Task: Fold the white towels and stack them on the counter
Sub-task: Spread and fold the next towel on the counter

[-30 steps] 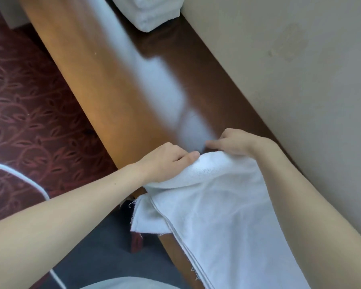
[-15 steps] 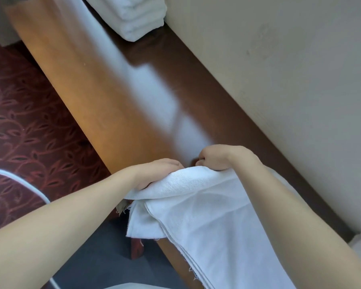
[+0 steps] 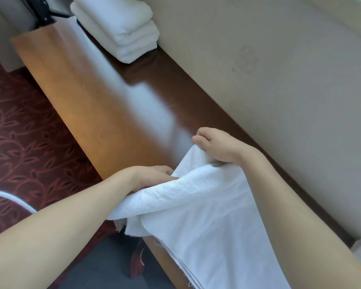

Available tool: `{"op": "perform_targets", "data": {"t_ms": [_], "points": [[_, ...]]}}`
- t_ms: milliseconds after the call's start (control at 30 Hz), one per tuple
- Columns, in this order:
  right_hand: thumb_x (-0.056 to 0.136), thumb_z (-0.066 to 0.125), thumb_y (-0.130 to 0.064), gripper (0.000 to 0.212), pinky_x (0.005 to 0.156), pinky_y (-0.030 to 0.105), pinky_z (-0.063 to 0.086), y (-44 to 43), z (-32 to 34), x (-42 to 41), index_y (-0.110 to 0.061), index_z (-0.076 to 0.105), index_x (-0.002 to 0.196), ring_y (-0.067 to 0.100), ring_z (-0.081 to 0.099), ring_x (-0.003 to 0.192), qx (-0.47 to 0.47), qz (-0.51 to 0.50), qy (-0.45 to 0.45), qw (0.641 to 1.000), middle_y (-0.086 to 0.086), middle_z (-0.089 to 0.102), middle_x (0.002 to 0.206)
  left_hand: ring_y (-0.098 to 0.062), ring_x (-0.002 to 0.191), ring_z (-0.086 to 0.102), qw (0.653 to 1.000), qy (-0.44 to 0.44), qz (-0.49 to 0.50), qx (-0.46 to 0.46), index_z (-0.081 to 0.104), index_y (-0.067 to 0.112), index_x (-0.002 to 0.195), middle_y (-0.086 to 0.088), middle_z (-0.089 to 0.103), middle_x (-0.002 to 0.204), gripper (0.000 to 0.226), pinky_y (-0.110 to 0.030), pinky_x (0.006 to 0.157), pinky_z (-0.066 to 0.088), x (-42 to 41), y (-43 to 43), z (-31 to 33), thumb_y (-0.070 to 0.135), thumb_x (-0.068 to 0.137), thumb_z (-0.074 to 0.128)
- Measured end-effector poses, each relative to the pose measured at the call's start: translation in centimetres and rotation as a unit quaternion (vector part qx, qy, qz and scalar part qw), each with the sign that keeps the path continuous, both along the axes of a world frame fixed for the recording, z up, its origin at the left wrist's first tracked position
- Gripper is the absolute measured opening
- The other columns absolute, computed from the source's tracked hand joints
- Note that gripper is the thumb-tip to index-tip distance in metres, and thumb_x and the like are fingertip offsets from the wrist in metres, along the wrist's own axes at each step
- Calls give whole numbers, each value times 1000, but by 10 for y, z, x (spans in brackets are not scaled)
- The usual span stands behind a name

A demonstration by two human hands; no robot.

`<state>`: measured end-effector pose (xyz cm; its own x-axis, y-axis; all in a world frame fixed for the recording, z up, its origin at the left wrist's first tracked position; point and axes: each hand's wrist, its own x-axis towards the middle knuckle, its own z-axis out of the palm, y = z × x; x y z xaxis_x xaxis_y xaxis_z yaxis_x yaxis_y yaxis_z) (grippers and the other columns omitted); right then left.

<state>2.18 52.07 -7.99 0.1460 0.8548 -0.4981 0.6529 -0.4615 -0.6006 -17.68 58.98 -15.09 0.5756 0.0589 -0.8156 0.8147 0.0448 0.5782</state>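
Observed: the right hand pinches the far edge of a white towel, fingers curled down over the cloth, thumb side toward the counter's middle. The left hand sits just beside and nearer the person than that pinch, its fingers tucked into a rolled fold of the same towel and closed on it; the fingertips are hidden by cloth.

From both grips the towel runs back toward the person, lying along the wooden counter, with a frayed corner hanging off the counter's front edge below the left wrist.

Well beyond the grips, at the counter's far end against the beige wall, rests a stack of folded towels.

Left of the left forearm lies red patterned carpet, crossed by a white cable.
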Motion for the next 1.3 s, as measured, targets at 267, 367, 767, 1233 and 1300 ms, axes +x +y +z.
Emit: {"op": "perform_targets", "data": {"t_ms": [267, 367, 767, 1233, 1300], "points": [[100, 47, -33, 27, 61, 32, 35, 22, 11, 13, -18, 51, 77, 10, 38, 59, 144, -63, 22, 987, -8, 45, 67, -28, 109, 68, 987, -141, 73, -23, 70, 19, 114, -3, 72, 116, 28, -40, 96, 51, 9, 42, 38, 33, 90, 73], [101, 47, -33, 25, 59, 29, 37, 38, 17, 13, -17, 55, 84, 9, 41, 60, 177, -83, 8, 981, -8, 48, 69, -26, 99, 70, 981, -173, 73, 39, 66, 6, 110, -5, 73, 107, 37, -43, 93, 51, 16, 56, 41, 35, 89, 75], [100, 37, -51, 33, 89, 44, 45, 83, -52, 25, -25, 57, 95, 26, 56, 99, 64, -92, -106, 988, 2, 58, 104, -7, 61, 51, 936, -142, 199, 252, 65, 14, 74, 16, 58, 65, 48, -26, 60, 39, 20, 95, -15, 59, 90, 59], [102, 42, -46, 39, 57, 32, 35, 116, -67, 27, -17, 45, 76, 15, 48, 59, 75, -166, -42, 982, -3, 52, 64, -4, 61, 55, 967, -162, 103, 169, 69, 25, 109, 11, 66, 73, 22, -25, 66, 46, 55, 134, -35, 38, 91, 69], [101, 41, -49, 45, 55, 36, 35, 126, -61, 25, -15, 43, 71, 18, 45, 56, 98, -158, -63, 981, 0, 53, 61, -3, 61, 51, 960, -188, 79, 193, 74, 22, 91, 8, 64, 67, 17, -27, 67, 42, 58, 141, -30, 32, 97, 61]]}}
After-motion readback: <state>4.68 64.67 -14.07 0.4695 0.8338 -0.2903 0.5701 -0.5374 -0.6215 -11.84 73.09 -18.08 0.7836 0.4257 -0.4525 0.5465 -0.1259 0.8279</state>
